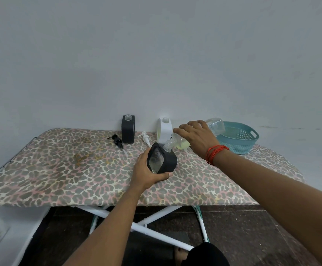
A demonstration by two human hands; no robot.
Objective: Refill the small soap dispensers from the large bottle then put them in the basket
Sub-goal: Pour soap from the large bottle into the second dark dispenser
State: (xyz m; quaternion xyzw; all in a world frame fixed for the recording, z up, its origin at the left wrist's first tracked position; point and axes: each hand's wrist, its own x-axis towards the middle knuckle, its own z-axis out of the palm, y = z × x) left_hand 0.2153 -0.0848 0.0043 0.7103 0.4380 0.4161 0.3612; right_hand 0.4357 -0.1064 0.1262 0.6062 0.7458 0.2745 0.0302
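- Fingers of the left hand wrap around a black dispenser, tilting its open neck toward the pour so the soap has a short drop.
- Right hand clasps the large bottle from above, tipped nearly flat, mouth touching that neck; yellowish soap pools at the low end.
- Two more dispensers, black and white, stand uncapped by the wall, seemingly awaiting their turn.
- Pumps, black and white, lie on the board beside them.
- Basket sits just behind the right wrist, within reach for filled ones.
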